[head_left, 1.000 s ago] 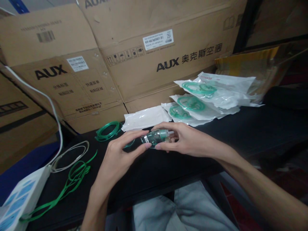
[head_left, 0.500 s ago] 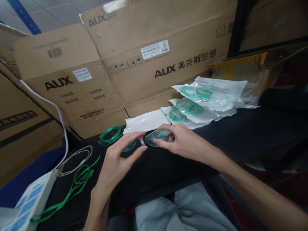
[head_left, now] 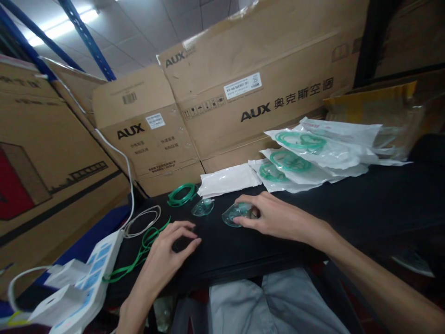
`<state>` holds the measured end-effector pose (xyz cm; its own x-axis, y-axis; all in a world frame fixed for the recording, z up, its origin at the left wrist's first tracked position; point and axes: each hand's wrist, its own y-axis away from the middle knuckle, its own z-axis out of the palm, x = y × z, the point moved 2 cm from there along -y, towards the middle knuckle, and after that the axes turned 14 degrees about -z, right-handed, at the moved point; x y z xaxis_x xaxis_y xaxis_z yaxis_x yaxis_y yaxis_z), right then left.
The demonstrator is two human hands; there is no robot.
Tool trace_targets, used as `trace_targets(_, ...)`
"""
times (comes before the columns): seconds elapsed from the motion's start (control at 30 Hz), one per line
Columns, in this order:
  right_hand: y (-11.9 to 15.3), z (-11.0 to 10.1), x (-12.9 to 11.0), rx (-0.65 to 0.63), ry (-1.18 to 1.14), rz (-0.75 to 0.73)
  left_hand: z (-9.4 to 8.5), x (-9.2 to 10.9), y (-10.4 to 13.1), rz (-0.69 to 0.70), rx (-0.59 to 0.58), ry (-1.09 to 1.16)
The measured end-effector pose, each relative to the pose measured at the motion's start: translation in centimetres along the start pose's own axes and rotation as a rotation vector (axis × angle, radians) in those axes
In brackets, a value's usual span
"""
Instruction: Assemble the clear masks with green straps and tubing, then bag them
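Observation:
My right hand (head_left: 266, 211) is closed on a clear, green-tinted oxygen mask (head_left: 229, 215), holding it low over the black table. My left hand (head_left: 172, 243) hovers to its left, thumb and forefinger curved with a gap between them; nothing can be made out in that gap. Beyond it, a second clear mask (head_left: 202, 208) lies on the table. A coil of green tubing (head_left: 182, 194) rests behind that mask. Green elastic straps (head_left: 141, 255) trail just left of my left hand.
A flat white packet (head_left: 229, 180) lies behind the masks. Stacked clear-fronted pouches (head_left: 333, 155) with green tubing stand at right. A white power strip (head_left: 100, 269) with plugs and a pale cable loop (head_left: 142, 222) occupy the left. Large cardboard boxes (head_left: 264, 60) wall off the back.
My left hand has moved left and nearer, away from the right hand; the small clear piece between its fingers no longer shows. My right hand keeps hold of its mask. The view has swung left.

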<state>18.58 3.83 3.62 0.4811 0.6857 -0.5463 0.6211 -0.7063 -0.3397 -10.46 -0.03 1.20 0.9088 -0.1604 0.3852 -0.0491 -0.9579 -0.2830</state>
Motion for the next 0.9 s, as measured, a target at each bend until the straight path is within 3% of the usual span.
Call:
trace_targets(0.2,0.1,0.6,-0.3,-0.043,-0.054,0.006,0.6,-4.0,2.0,-0.117,0.065,-0.076)
trace_targets(0.43,0.2,0.2,-0.6,-0.066,-0.081,-0.035,0.2,-5.5,2.7,-0.144,0.074,-0.106)
trace_targets(0.53,0.3,-0.3,-0.8,-0.057,-0.12,-0.062,0.1,-4.8,2.8,-0.16,0.087,-0.124)
trace_targets(0.67,-0.4,-0.9,-0.6,0.017,-0.062,-0.104,0.3,-1.4,1.7,-0.141,0.094,-0.088)
trace_targets(0.8,-3.8,-0.7,0.4,0.083,-0.044,-0.242,0.8,1.6,-2.0,-0.125,0.112,-0.025)
trace_targets(0.9,-7.6,0.6,2.2,0.089,-0.107,-0.263,1.6,1.5,-5.3,-0.171,0.102,0.029)
